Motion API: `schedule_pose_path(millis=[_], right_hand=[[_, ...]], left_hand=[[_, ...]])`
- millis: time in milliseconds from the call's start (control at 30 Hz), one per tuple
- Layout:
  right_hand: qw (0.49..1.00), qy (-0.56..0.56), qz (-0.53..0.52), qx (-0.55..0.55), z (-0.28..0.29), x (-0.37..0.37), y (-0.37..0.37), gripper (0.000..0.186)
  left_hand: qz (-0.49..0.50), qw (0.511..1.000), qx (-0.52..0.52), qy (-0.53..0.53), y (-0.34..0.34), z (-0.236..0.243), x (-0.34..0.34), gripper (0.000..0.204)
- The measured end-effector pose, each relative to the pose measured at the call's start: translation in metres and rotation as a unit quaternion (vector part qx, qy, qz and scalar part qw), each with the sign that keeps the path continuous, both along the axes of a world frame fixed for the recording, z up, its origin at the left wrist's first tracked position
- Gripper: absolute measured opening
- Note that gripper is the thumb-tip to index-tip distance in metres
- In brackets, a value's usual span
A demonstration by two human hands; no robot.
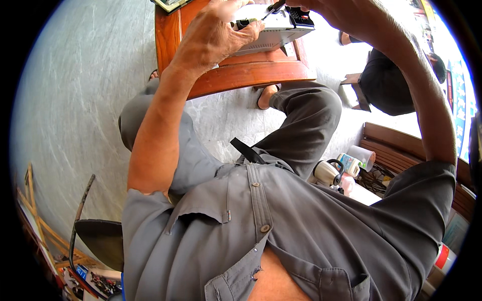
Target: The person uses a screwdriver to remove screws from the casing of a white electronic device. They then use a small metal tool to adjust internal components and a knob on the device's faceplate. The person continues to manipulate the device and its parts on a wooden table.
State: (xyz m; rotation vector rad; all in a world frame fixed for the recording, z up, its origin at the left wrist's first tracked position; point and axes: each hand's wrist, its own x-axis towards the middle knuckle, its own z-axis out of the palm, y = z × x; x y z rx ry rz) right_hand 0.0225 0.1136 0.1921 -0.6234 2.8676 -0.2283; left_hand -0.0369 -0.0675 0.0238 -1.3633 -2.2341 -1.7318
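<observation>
A white and silver box-shaped electrical device [267, 42], with vent slots in its side and dark openings at its edge, rests tilted on a reddish-brown wooden table [241, 76]. My left hand [217, 31] grips it from the left, thumb pressed along its near edge. Over its right part, at the top of the view, my right hand [337, 9] is closed on a slim dark tool [274, 9] whose thin tip slants down to the device. The picture's edge cuts off part of the right hand's fingers, and the tool's exact kind cannot be made out.
A dark, rounded seat [389, 83] stands to the right. Beside my leg are a kettle [326, 173], a white bottle [349, 164] and a clear cup [362, 156], with cables nearby. A framed item [170, 4] lies on the table's far left corner. Wooden sticks [47, 228] lie lower left.
</observation>
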Motion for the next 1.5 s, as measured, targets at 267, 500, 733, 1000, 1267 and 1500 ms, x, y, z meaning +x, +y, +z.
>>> schedule_pose_path(millis=[267, 500, 733, 1000, 1267, 1500], right_hand=[[0.985, 0.084, 0.152, -0.015, -0.006, -0.008, 0.01, 0.016], [0.995, 0.051, -0.013, 0.082, 0.004, 0.008, 0.001, 0.028], [0.97, 0.196, 0.026, 0.139, -0.012, 0.003, 0.0, 0.036], [0.995, 0.099, -0.022, -0.019, -0.006, 0.008, 0.01, 0.016], [0.995, 0.093, 0.015, 0.021, -0.003, 0.006, 0.019, 0.019], [0.984, 0.15, -0.025, 0.091, -0.006, 0.005, 0.008, 0.044]], left_hand=[[-0.017, 1.0, 0.011, 0.014, -0.001, 0.0, 0.001, 0.041], [-0.019, 1.0, -0.002, -0.021, -0.001, 0.015, 0.008, 0.04], [-0.07, 0.984, 0.156, 0.046, 0.024, 0.014, -0.011, 0.019], [-0.073, 0.991, 0.107, -0.028, 0.025, 0.022, 0.0, 0.013], [-0.101, 0.984, 0.145, 0.027, 0.031, 0.004, -0.008, 0.015], [-0.099, 0.992, 0.065, -0.032, 0.014, 0.021, -0.007, 0.013]])
